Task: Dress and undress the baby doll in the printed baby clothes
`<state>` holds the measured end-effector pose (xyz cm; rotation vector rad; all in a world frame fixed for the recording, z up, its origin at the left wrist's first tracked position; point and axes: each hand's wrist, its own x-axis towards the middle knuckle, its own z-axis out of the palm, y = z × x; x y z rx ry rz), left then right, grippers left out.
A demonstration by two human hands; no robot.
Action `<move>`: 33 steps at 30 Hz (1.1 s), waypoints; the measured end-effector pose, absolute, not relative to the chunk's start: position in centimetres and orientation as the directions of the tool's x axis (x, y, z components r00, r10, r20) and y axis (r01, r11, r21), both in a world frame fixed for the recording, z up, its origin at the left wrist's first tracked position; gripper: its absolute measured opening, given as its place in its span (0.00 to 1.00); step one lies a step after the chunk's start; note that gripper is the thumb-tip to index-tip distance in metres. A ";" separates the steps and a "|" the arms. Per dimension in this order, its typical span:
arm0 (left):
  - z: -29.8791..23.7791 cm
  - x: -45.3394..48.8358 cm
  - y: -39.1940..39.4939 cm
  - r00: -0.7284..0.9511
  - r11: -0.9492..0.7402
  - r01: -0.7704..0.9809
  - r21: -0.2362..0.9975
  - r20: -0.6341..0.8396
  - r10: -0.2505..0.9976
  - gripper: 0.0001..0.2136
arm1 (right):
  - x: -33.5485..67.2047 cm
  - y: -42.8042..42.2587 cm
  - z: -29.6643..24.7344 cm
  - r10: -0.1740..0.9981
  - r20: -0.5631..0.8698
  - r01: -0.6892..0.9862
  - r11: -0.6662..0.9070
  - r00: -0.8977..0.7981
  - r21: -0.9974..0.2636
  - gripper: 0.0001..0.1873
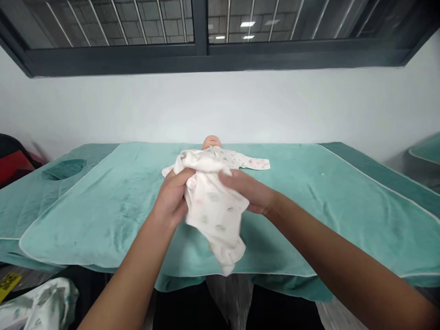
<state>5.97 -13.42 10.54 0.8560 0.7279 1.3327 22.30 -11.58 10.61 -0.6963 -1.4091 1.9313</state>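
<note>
There are two hands, one bare left hand (173, 195) and one bare right hand (252, 190), with one soft white cloth garment printed in green and pink (215, 206) between them, one doll with a bare round head (212, 141) and one white patterned long-sleeved top (233, 159) on that doll. The bed carries one teal plush cover with pale piping (103, 211) and shows one oval hole (64, 169). Beyond are one dark-grey window frame (220, 57) and two glass panes (261, 32); below are two black-clad legs (190, 305) and one yellow label with a black code (9, 283).

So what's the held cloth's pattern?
The white cloth has scattered green and pink prints; head view.
</note>
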 end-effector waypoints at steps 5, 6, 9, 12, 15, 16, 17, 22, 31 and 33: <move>10.1 5.7 -13.1 0.233 0.175 -0.495 0.851 -0.064 0.970 0.20 | 22.5 -11.1 10.5 0.798 0.061 -0.289 -0.144 -0.600 -0.946 0.21; 9.8 5.4 -13.2 0.287 0.188 -0.452 0.872 -0.057 0.956 0.21 | 22.6 -11.0 10.6 0.843 0.090 -0.338 -0.113 -0.530 -0.935 0.20; 9.1 4.6 -13.5 0.472 0.230 -0.279 0.932 -0.075 0.878 0.24 | 22.7 -10.8 10.8 0.880 0.055 -0.382 -0.147 -0.472 -0.913 0.20; 9.2 4.7 -13.5 0.384 0.155 -0.388 0.908 0.006 0.923 0.23 | 22.7 -11.2 10.5 0.873 0.072 -0.452 -0.178 -0.483 -0.874 0.15; 9.5 5.4 -13.5 0.191 0.069 -0.555 0.829 0.046 0.981 0.23 | 22.6 -11.9 9.7 0.799 0.077 -0.382 -0.198 -0.597 -0.903 0.13; 9.6 5.6 -13.5 0.170 0.076 -0.568 0.819 0.026 0.985 0.23 | 22.7 -12.1 9.4 0.762 0.055 -0.328 -0.211 -0.645 -0.921 0.13; 9.6 5.7 -13.7 0.164 0.093 -0.568 0.818 0.002 0.986 0.24 | 22.7 -12.3 9.1 0.725 0.034 -0.283 -0.225 -0.688 -0.932 0.14; 9.2 5.1 -15.0 0.220 0.157 -0.528 0.835 -0.045 0.974 0.26 | 23.0 -12.9 8.8 0.627 0.032 -0.266 -0.282 -0.778 -0.922 0.22; 8.9 1.4 -16.5 0.497 0.395 -0.005 0.919 -0.341 0.798 0.19 | 24.5 -13.5 7.8 0.567 -0.147 -0.070 -0.342 -0.811 -0.937 0.26; 8.4 1.4 -16.7 0.521 0.417 0.068 0.906 -0.389 0.760 0.19 | 25.0 -14.3 6.4 0.594 -0.254 0.028 -0.362 -0.763 -0.932 0.25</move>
